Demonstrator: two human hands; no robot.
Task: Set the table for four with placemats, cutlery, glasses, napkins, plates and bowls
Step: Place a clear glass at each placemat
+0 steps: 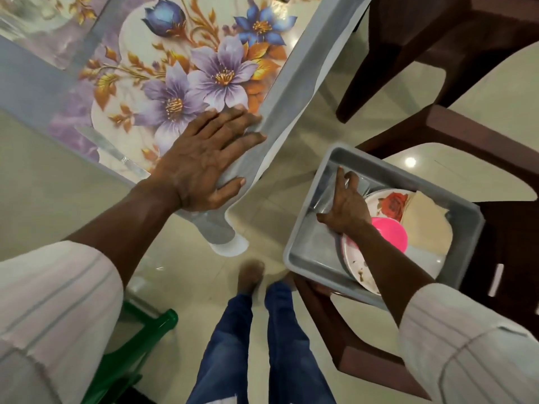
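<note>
A floral placemat (180, 68) with purple and blue flowers lies on the glass table near its corner. My left hand (201, 167) rests flat on the mat's near corner, fingers spread over the table edge. A grey tub (309, 252) sits on a brown chair at the right. It holds a white plate with a red rose (388, 202), a pink bowl (393, 237), a beige folded napkin (428, 228) and something clear. My right hand (344, 208) reaches into the tub, fingers curled around a clear glass (323, 196) at the tub's left side.
A knife (110, 148) lies on the mat's left part. A second brown chair (437, 39) stands at the upper right. A green stool (137, 339) is at the lower left. My legs and a foot (250, 275) stand on the tiled floor between table and tub.
</note>
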